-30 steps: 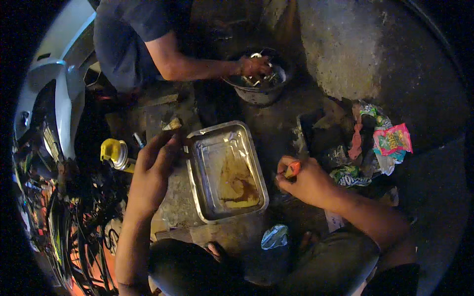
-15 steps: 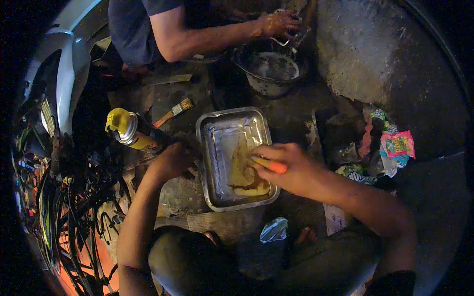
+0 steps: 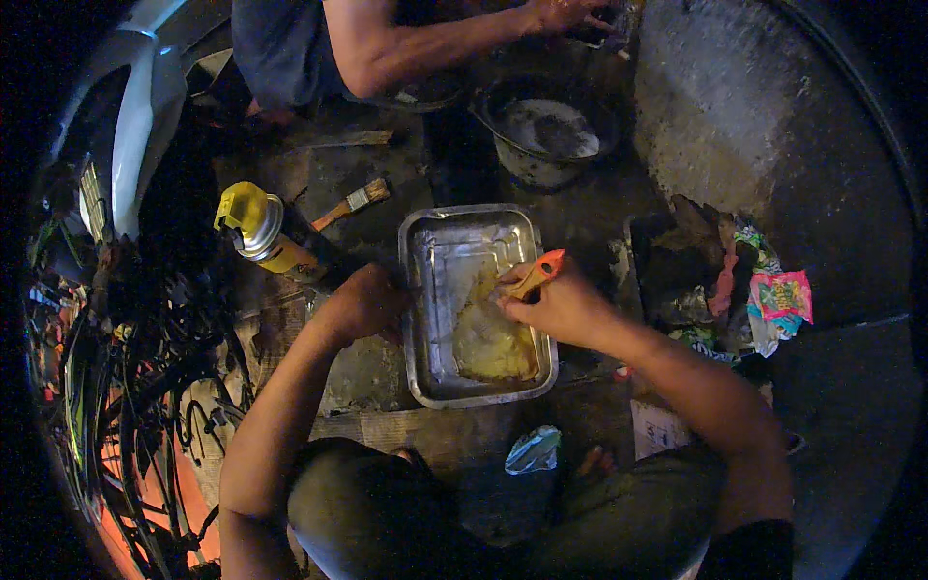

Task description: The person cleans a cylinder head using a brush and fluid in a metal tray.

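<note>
A rectangular metal tray [image 3: 418, 372] lies on the floor in front of me, with a pool of murky yellowish liquid [image 3: 488, 348] in its right and near part. My right hand [image 3: 556, 304] is closed around a paintbrush [image 3: 530, 280] over the tray's right side. The brush's wooden handle, with an orange end, points up and right; its bristles are hidden under my fingers. My left hand [image 3: 367, 302] is curled at the tray's left rim and appears to grip it, though its fingertips are in shadow.
A yellow-capped spray can [image 3: 266, 232] and another paintbrush [image 3: 356, 201] lie left of the tray. Beyond it are a bucket [image 3: 541, 145] and a co-worker's arm [image 3: 435, 48]. Crumpled wrappers [image 3: 778, 300] lie at right, tangled cables [image 3: 126, 387] at left, a foil packet [image 3: 534, 450] near me.
My left hand has moved right to the tray's rim. The paintbrush handle in my right hand has swung from pointing down-right to up-right. The co-worker's hand has shifted up and right.
</note>
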`<state>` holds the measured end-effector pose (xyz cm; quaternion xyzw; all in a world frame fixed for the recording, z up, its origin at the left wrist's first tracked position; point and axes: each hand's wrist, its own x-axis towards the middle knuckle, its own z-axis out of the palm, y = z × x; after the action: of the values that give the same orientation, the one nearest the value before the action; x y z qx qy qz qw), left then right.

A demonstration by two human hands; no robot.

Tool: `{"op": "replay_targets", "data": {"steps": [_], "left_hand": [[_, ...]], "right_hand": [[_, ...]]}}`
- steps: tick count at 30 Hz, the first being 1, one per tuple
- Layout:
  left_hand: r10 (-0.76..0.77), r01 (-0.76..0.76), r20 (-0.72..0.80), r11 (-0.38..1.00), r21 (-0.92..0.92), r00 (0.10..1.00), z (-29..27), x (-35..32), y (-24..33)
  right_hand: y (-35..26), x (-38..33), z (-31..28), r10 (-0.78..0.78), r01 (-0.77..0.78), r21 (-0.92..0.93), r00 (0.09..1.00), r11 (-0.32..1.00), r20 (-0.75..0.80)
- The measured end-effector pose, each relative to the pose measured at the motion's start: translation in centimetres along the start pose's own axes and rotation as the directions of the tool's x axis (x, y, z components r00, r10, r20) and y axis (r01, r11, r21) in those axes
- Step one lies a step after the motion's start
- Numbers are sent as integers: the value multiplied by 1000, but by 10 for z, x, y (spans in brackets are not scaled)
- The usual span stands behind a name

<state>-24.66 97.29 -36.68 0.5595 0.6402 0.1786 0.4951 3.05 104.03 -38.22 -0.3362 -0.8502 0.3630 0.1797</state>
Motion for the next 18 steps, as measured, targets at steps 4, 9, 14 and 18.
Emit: {"op": "replay_targets", "data": {"steps": [4,9,14,18], "left_hand": [[-17,17,-5,1000,3,1000,2,3,5],[82,-76,-27,984,163,996,4,9,-4],[89,-92,22,972,217,996,2,12,-5],[-101,101,-1,995,-16,995,7,8,4]], "right_hand": [[-16,6,-12,42,-40,66,999,997,-23],[-9,2,-5,-42,48,62,995,997,-91],[3,-3,-3,52,-52,-167,999,985,-2],[-5,-5,0,73,-73,-13,997,997,-7]]}}
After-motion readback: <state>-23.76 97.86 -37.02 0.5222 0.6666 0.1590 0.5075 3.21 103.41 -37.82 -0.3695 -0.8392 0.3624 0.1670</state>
